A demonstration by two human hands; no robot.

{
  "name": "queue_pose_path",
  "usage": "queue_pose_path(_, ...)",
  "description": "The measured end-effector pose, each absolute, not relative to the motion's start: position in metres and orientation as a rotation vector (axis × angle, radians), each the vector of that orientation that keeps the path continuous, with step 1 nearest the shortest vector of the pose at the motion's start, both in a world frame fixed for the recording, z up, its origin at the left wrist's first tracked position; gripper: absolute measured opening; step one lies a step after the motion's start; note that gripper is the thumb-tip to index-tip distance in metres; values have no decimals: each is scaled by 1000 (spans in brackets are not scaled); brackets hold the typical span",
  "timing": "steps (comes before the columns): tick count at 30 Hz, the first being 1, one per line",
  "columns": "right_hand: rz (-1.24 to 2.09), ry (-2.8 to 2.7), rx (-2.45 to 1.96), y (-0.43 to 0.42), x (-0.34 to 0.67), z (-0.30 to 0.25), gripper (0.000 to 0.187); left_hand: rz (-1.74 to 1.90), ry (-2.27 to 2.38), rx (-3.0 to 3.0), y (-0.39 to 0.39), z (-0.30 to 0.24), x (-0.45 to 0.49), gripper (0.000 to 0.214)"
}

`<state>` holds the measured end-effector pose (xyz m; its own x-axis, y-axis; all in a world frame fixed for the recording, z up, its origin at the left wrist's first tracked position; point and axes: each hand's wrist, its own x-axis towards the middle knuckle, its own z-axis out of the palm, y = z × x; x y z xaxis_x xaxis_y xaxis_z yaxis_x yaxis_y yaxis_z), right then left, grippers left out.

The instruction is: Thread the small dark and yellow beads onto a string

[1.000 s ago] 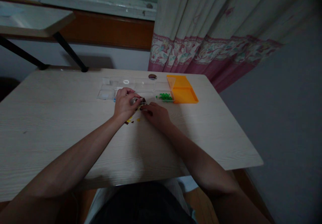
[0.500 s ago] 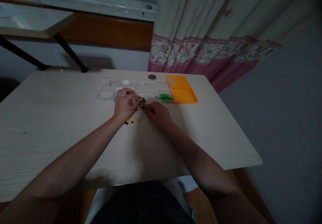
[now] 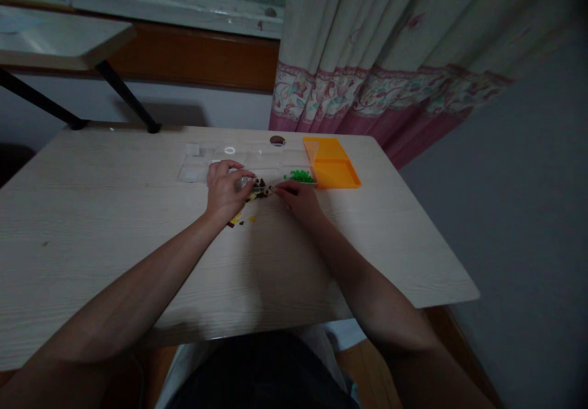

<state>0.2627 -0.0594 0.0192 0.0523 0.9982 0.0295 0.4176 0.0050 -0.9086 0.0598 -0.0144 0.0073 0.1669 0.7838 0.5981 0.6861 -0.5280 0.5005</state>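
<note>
Brown and yellow pieces (image 3: 260, 193) lie in a small heap on the pale table (image 3: 184, 262), to the left of the orange tray (image 3: 331, 174) and a little nearer the person than it. A few more bits (image 3: 237, 218) are scattered farther left of the tray and closer to the person. The left hand (image 3: 225, 190) is on the far side of the heap from the tray, its fingers curled around something pale and see-through; from here I can't tell whether it grips that or merely rests against it. Between the heap and the tray is the right hand (image 3: 297, 197), thumb and forefinger brought together at the heap's edge, though whether a piece is pinched there is too small to make out. Green pieces (image 3: 301, 176) fill part of the compartment just left of the tray, in a clear divided box (image 3: 261, 155) that stretches away leftward. Beyond the tray hangs a flowered curtain (image 3: 349, 93).
</note>
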Motion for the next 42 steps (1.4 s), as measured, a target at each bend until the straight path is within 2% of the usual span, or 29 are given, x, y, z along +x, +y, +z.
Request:
queue_pose_path(8,1150,-1257,-1426,-56,268,21,35,1332,1457,2334,-14,6,59,14)
queue_pose_path(20,1165,-1269,-1392,-55,269,20,34,1300,1292,2463,-22,15,64,13)
queue_pose_path(25,1177,-1323,-1376,-57,269,21,35,1228,1107,2584,-26,16,65,20)
queue_pose_path(31,1199,-1387,-1370,-56,270,18,36,1201,1103,2617,-26,15,64,24)
queue_pose_path(42,1223,-1445,-1350,-59,269,22,36,1188,1015,2636,-26,17,64,16)
